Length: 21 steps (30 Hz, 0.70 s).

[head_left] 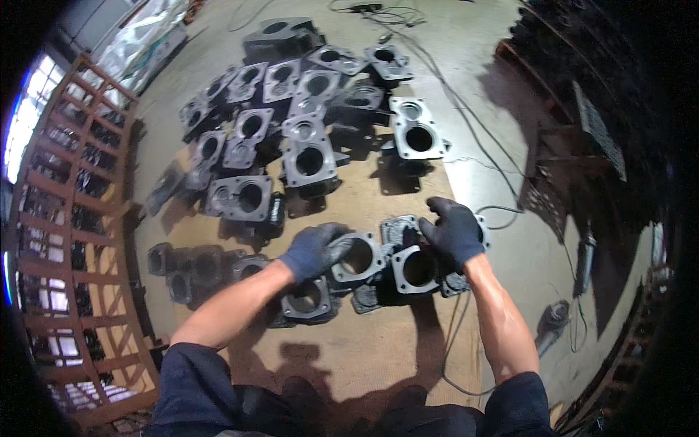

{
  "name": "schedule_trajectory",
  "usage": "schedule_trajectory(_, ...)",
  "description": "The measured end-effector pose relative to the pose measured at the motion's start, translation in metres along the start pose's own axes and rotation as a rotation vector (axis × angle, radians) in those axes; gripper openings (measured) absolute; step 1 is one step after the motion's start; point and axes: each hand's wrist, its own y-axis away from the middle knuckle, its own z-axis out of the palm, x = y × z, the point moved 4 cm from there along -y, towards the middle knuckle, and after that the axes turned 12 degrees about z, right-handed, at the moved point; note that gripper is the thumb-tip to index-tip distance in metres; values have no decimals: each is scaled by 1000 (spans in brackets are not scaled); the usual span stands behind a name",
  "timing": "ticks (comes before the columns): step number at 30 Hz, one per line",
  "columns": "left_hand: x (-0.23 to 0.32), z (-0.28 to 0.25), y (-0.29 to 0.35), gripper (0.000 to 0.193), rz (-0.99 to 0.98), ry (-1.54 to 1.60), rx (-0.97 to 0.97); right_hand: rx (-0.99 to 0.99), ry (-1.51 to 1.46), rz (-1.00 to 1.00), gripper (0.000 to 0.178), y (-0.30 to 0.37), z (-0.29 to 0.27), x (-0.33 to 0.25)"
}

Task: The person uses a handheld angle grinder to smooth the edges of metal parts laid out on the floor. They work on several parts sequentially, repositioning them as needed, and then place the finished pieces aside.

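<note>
My left hand (317,251), in a dark glove, has its fingers around the left edge of a grey metal casting (357,277) with a round bore. My right hand (453,231), gloved the same way, is over the castings at the right of the near row, thumb and fingers apart. Just left of it stands another bored casting (399,269) with a square flange. Behind the two is a casting with a rough, mottled top (397,227). Near my left wrist a casting (306,314) lies lower. My right hand partly hides another casting.
Several larger two-bore castings (309,178) stand farther out on a tan board (364,349). Cables (466,120) run over the floor on the right, near a handheld power tool (555,317). A rusty slatted rack (76,218) lines the left; a metal stand (575,149) is at right.
</note>
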Motion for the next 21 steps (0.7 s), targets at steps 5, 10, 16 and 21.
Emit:
schedule_trajectory(5, 1, 13, 2, 48, -75, 9, 14, 167, 61, -187, 49, 10, 18, 8)
schedule_trajectory(10, -12, 28, 7, 52, -82, -3, 25, 253, -224, -174, 38, 31, -13, 8)
schedule_trajectory(16, -1, 19, 4, 56, -30, 18, 12, 293, -54, -214, 49, 67, -16, 50)
schedule_trajectory(21, 2, 17, 6, 52, -60, 7, 9, 208, 69, -182, 52, 89, -14, 43)
